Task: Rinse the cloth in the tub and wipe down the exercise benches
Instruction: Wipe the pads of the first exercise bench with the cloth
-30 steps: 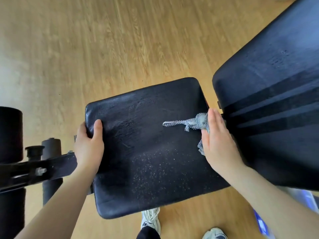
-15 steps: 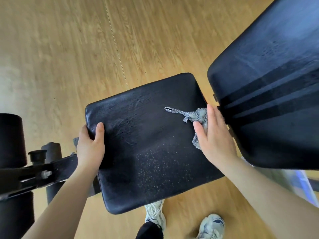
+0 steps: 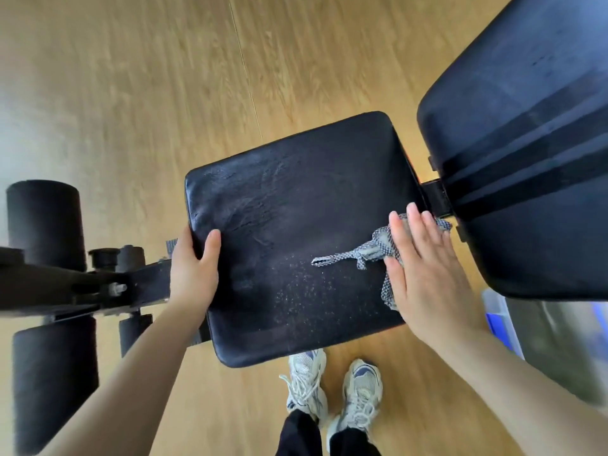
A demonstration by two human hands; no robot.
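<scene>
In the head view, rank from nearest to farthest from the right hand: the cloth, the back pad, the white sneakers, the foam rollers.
From the right hand:
1. Cloth, under its palm.
2. Back pad, just right of it.
3. White sneakers, below on the floor.
4. Foam rollers, far left.

— How many black pads are there?
— Two: one seat pad in the middle, one back pad at the upper right.
— Cloths?
— One checked cloth, lying on the seat pad.
— Hands?
— Two: one left hand, one right hand.
— Shoes?
— Two: one left sneaker and one right sneaker, side by side on the floor.
— Foam rollers on the frame?
— Two large ones at the left: an upper roller and a lower roller. Two smaller black cylinders show near them; I cannot tell what they are.
</scene>
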